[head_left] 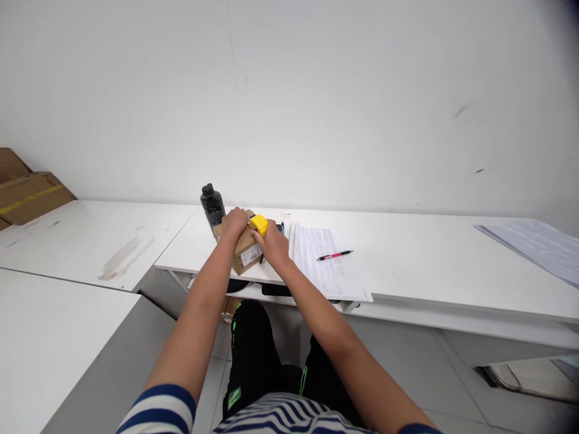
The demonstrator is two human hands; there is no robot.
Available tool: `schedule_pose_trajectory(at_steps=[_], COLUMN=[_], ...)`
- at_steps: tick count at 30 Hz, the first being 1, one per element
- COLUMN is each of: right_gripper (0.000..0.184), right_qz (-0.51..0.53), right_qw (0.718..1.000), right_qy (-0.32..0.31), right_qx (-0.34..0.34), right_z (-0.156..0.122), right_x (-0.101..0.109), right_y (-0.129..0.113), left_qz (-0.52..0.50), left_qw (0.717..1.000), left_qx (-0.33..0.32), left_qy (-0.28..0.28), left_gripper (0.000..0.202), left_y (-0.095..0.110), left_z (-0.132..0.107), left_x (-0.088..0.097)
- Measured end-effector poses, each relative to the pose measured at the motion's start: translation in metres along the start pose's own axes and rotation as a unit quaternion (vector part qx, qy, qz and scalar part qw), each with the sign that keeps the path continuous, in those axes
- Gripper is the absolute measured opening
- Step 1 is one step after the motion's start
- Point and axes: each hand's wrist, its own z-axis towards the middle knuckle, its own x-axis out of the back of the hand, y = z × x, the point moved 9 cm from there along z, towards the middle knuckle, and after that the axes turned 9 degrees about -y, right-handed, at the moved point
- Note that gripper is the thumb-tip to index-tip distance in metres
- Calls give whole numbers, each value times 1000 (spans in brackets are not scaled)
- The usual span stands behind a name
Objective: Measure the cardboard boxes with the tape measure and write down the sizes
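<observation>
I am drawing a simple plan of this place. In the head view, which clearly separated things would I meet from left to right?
Cardboard boxes, black bottle, left hand, yellow tape measure, red-and-black pen, far-right papers.

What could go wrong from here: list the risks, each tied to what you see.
1. The bottle stands close by the left hand; a careless move could knock it over.
2. The box sits near the table's front edge, so a push toward the body might tip it off.
3. The tape measure, held in the right hand over the box, could drop if the grip loosens.
</observation>
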Motion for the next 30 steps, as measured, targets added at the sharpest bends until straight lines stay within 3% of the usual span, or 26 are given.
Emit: schedule_pose_trajectory(at_steps=[7, 13, 17, 20, 24, 27, 30], right_gripper=[42, 52, 50, 52, 47, 41, 39], right_qz=[35, 12, 37, 98, 138, 128, 146], right_qw=[999, 1000, 999, 994, 986, 979, 970], right_qy=[-6, 24, 30, 40, 61, 72, 79], right_qx=[-22, -8, -19, -13, 74, 142, 180], right_z=[-10, -33, -38, -37, -40, -57, -82], right_x=[6, 27, 37, 44, 56, 60, 54], right_y=[12, 16, 32, 48, 52, 48, 50], left_qz=[-28, -15, -34, -49, -50, -67, -63], left_qw=[999, 986, 972, 970, 974, 975, 964], left_qx=[-19, -168, -232, -234, -213, -208, -257], left_qy=[28, 2, 29, 46, 66, 39, 13], left_gripper=[45, 42, 32, 35, 39, 40, 43], left_y=[5, 50, 67, 67, 53, 40, 33], left_z=[-14, -29, -43, -61, -98, -128, -154], left_x=[5, -6, 6, 20, 33, 29, 20])
